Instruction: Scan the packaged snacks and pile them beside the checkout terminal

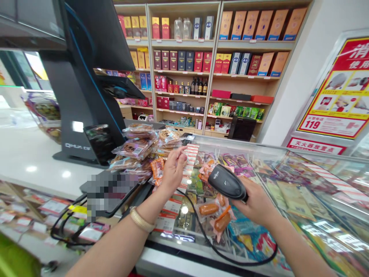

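1. Above the glass tabletop (230, 145), the right hand (256, 200) holds a black scanner (226, 182) by its handle, with the fingers closed around it.
2. Near the pile of biscuit packets (135, 148), the left hand (174, 169) has its fingers bent and close together; whether they pinch something, I cannot tell. An orange packet (157, 171) is just beside this hand.
3. The scanner's cable (198, 219) makes a wide loop around the sausage packets (209, 209). If the scanner were pulled sharply, I think this loop could catch some packets and drag them.
4. The biscuit packets lie one over another, and their plastic is probably slippery. A careless push could make the pile slide against the small dark screen (99, 144) beside it.
5. From me are hidden most of the scanner's handle, the fingers under it, the left palm and both ends of the cable.
6. The flat dark device (122, 198) is partly blurred out. Because of reflections, it is difficult to say which snacks lie upon the glass and which lie below.
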Available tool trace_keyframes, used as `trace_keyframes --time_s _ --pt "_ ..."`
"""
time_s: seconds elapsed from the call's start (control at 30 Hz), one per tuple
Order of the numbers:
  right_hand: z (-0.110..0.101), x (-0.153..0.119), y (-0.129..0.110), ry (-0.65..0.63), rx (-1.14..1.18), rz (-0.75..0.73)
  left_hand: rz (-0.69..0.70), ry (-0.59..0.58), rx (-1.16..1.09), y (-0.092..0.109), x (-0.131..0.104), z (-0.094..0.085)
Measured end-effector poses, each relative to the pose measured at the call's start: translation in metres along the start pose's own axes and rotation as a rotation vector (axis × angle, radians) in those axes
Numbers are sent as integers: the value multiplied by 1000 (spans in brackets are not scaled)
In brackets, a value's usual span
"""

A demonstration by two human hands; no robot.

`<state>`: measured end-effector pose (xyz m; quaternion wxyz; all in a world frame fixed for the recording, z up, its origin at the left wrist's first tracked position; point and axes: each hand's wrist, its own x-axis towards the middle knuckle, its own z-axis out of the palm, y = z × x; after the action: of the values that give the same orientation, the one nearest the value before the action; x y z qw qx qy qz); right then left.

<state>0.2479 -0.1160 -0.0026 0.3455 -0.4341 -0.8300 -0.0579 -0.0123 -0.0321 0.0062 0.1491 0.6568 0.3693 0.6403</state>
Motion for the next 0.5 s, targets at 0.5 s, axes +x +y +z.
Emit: trace_keyframes --time_s 0.5 --pt "1 -1 11 65 -39 -8 -120 181 902 -3 12 -22"
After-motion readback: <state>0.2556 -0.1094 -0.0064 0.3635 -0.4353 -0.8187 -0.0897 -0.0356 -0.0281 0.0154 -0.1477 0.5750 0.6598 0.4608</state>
